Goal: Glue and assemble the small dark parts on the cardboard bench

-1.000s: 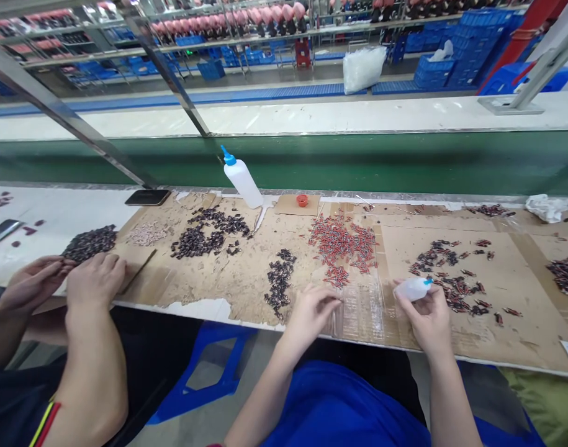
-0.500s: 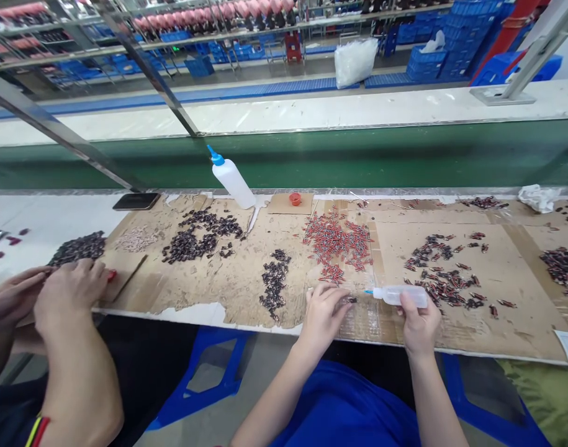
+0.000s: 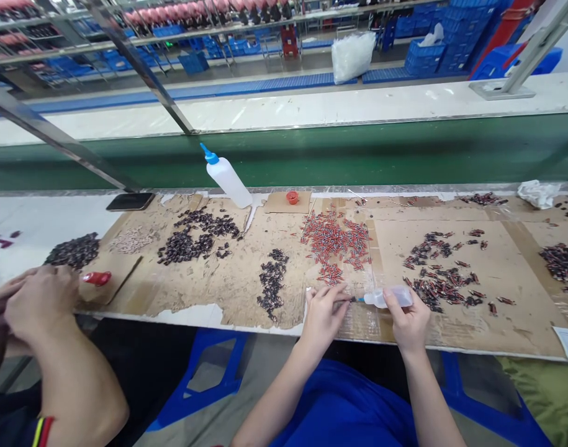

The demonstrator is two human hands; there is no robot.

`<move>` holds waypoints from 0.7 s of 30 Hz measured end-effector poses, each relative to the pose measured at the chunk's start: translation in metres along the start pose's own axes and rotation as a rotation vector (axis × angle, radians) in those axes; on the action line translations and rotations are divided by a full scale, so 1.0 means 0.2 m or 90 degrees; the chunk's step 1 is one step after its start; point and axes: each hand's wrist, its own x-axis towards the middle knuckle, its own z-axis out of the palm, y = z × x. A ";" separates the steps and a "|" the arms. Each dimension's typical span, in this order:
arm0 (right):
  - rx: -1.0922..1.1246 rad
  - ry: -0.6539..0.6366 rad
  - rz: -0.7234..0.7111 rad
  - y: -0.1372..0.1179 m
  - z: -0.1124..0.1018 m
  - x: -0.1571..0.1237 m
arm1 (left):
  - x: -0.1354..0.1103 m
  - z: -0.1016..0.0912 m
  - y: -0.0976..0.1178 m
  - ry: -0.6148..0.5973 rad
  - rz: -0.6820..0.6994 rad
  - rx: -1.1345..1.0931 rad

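My left hand (image 3: 324, 310) pinches a small dark part (image 3: 352, 299) between thumb and fingertips, just above the cardboard. In my right hand (image 3: 408, 316) is a small clear squeeze bottle (image 3: 388, 297), held on its side. Its thin blue tip points left and meets, or nearly meets, the dark part. Beyond my left hand lies a pile of small red and grey parts (image 3: 333, 239). Dark parts (image 3: 273, 282) form a strip to the left of that hand. To the right of the bottle are scattered red and black pieces (image 3: 439, 285).
A large white bottle with a blue nozzle (image 3: 230, 181) stands tilted at the back, near a small red cup (image 3: 292, 197). At left, a co-worker's hands (image 3: 41, 298) work beside a red object (image 3: 97, 277). A phone (image 3: 131, 202) lies behind a dark pile (image 3: 185, 245).
My right hand has moved left with the squeeze bottle, bringing its tip up to the dark part. My left hand has stayed nearly still. The co-worker's hands have shifted left, uncovering the red object.
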 end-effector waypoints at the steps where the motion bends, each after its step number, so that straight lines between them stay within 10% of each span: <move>1: -0.002 -0.004 0.000 0.00 0.00 0.00 | 0.00 0.00 0.00 0.001 -0.001 -0.002; 21: 0.018 0.011 0.043 0.03 0.00 0.01 | 0.01 0.00 -0.01 0.004 -0.016 -0.037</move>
